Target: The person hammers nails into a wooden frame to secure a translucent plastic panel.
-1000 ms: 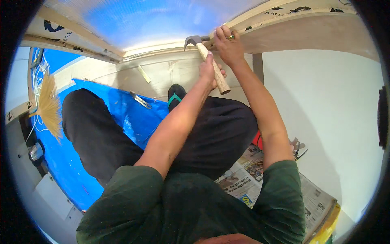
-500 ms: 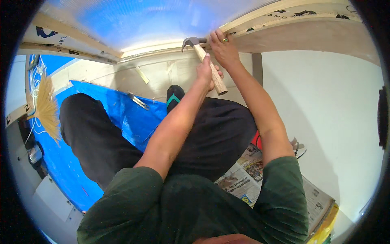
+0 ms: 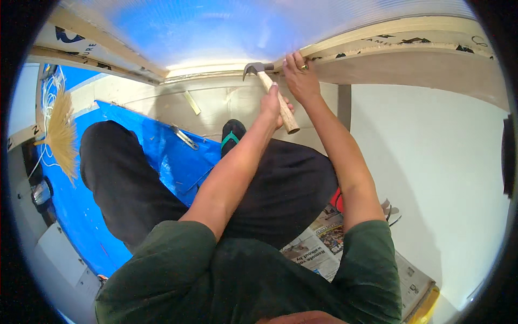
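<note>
My left hand is wrapped around the wooden handle of a claw hammer, thumb laid along the handle. The dark metal head is up against the inner corner of a wooden frame, its claw curving to the left. Just right of the head, my right hand, with a ring on one finger, presses its fingers together against the frame's right-hand timber. Whatever its fingertips may pinch is hidden. A translucent ribbed sheet with a blue glow fills the frame.
Below lies a blue tarp with a utility knife on it. A short wood strip rests near the frame. At left are a straw broom and white cords. Newspapers lie by my right thigh, beside a white panel.
The view has shifted slightly, so the frame and both hands appear a little lower. The hammer is still in my left hand, its head beside my right fingers.
</note>
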A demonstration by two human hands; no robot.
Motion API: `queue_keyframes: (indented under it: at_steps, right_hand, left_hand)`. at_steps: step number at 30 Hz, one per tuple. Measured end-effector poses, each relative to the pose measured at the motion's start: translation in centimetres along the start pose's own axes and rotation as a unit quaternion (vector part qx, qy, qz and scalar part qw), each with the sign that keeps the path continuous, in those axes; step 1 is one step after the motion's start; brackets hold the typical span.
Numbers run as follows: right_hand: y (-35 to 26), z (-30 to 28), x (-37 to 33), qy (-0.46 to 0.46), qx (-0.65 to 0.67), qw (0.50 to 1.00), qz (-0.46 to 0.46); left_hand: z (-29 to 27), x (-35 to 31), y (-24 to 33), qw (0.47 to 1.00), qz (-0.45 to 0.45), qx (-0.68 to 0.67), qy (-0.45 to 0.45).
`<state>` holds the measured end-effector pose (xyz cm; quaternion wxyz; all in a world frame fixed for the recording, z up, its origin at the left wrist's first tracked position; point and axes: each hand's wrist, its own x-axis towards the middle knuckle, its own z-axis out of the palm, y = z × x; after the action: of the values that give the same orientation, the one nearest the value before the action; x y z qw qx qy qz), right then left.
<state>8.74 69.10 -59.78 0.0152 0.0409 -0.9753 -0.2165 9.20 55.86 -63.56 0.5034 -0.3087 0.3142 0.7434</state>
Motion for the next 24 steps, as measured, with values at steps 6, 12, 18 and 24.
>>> queue_keyframes:
  at_steps: [6,12,18,24]
  right_hand:
    - [0.1,0.3,-0.1,0.038,-0.009,0.999,-0.005]
    - [-0.1,0.3,0.3,0.079,-0.023,0.997,0.006]
    - [-0.4,0.6,0.4,0.022,-0.015,1.0,0.002]
    - [-0.6,0.8,0.3,-0.054,0.009,0.998,-0.002]
  left_hand:
    - [0.1,0.9,-0.2,1.0,0.004,-0.014,0.013]
    - [0.4,2.3,-0.4,0.999,0.011,-0.033,0.007]
    - [0.4,3.0,-0.4,0.999,0.015,-0.043,0.021]
    - [-0.1,3.9,-0.5,0.999,0.005,-0.042,0.03]
